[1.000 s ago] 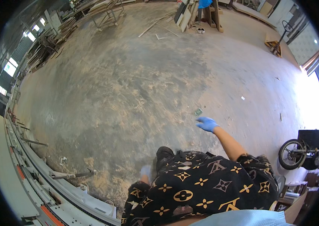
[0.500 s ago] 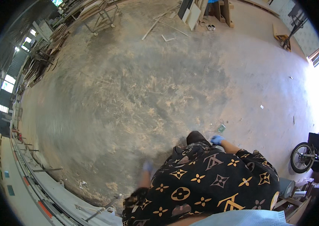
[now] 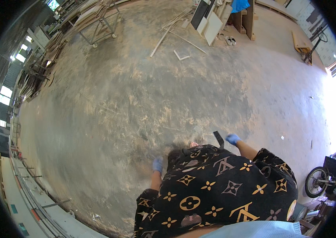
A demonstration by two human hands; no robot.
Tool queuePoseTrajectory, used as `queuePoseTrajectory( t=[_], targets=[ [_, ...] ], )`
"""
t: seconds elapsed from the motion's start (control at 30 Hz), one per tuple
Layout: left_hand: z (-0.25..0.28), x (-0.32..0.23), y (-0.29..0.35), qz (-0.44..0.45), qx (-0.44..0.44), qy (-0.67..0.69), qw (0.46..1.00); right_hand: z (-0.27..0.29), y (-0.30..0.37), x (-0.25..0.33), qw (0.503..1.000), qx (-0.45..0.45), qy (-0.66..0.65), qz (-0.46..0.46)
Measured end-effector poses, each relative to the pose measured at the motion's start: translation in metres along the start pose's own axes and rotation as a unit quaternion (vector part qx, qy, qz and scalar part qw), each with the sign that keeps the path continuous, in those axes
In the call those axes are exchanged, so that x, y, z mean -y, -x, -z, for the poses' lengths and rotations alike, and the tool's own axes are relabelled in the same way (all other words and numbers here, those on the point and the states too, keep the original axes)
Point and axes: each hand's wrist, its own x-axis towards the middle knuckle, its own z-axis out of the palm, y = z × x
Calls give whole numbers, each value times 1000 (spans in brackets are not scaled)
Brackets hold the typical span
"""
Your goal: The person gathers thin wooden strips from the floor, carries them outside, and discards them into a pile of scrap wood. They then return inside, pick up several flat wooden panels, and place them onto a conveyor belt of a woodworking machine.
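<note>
My left hand (image 3: 157,164), in a blue glove, hangs over the floor left of my black patterned shirt (image 3: 199,186). Its fingers look loosely apart, with nothing visible in them. On the other side, my right hand (image 3: 232,139), also blue-gloved, is held out beyond the shirt, its fingers loose and no object seen in it. A flat black strip (image 3: 218,139) sticks out past the shirt close to this hand, apart from the fingers; its lower end is hidden. A red and white striped thing (image 3: 194,144) peeks out at the shirt's far edge.
Dusty concrete floor (image 3: 136,91) spreads ahead. Leaning boards (image 3: 211,29), loose strips (image 3: 182,55) and shoes (image 3: 230,41) are at the far side. A wheeled rack (image 3: 100,27) holds boards. A long machine bed (image 3: 33,206) runs along the left; a wheel (image 3: 317,181) stands at right.
The far boards and strips now appear nearer and lower in view. My left hand has swung forward, and my right hand sits farther out. The black strip has come into sight.
</note>
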Motion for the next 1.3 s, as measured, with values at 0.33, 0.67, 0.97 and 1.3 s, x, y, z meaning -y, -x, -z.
queuePoseTrajectory(
  t=[0.33, 0.67, 0.97, 1.3],
  targets=[
    [-16, 114, -126, 188, 90, 611, 763, 220, -232, 277, 965, -108, -200, 130],
    [229, 441, -466, 51, -67, 384, 920, 249, -322, 209, 973, -20, -203, -108],
    [451, 433, -642, 91, -305, 621, 716, 436, -500, 127, 992, -29, -31, -115],
    [426, 377, -696, 93, -22, 681, 726, 697, -700, 283, 973, -144, -179, -14]
  ],
)
